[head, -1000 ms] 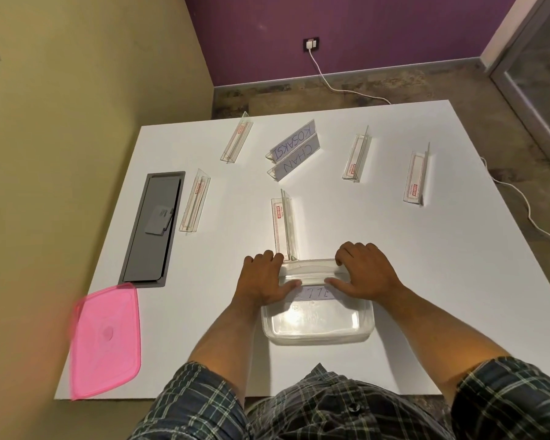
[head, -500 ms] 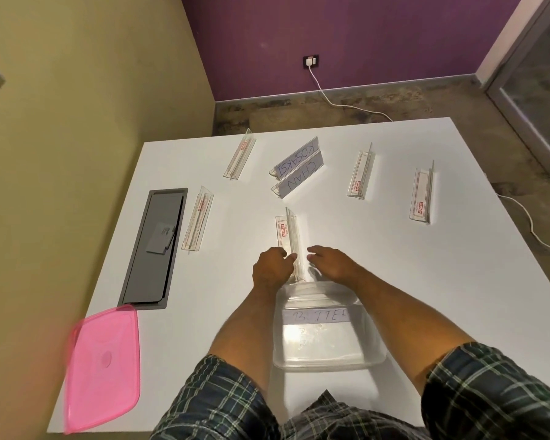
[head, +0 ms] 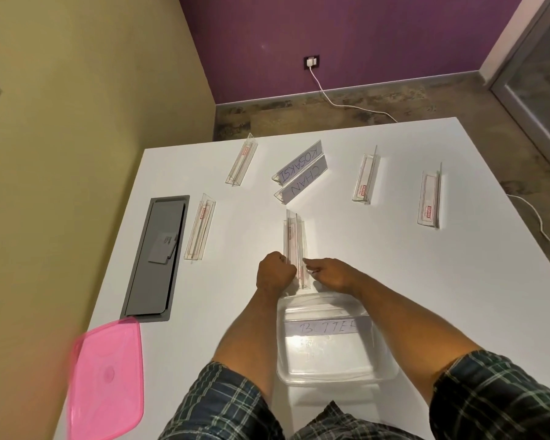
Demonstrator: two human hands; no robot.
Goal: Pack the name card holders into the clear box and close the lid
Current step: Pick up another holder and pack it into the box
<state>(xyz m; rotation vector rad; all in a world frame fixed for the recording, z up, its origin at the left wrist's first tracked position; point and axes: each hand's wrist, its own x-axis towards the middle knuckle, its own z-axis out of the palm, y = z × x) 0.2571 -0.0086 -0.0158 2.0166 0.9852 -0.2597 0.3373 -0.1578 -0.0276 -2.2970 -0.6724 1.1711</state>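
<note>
The clear box (head: 335, 374) stands on the white table's near edge, with one name card holder (head: 326, 327) labelled in handwriting lying inside. Just beyond the box, a clear holder (head: 294, 236) stands lengthwise; my left hand (head: 275, 276) and my right hand (head: 331, 274) grip its near end from either side. Several more holders lie farther out: one on the left (head: 200, 230), one at the far left (head: 242, 160), two written ones (head: 300, 173) in the middle, two on the right (head: 365, 179) (head: 429, 198). The pink lid (head: 107, 379) lies at the near left corner.
A grey cable hatch (head: 156, 258) is set into the table at the left. A yellow wall runs along the left side. A white cord (head: 337, 103) trails over the floor behind the table, and another passes by the right edge.
Both hands left the holder inside the box and reached forward to the standing holder just beyond it, closing on its near end. The camera tilted, so the table sits lower in view.
</note>
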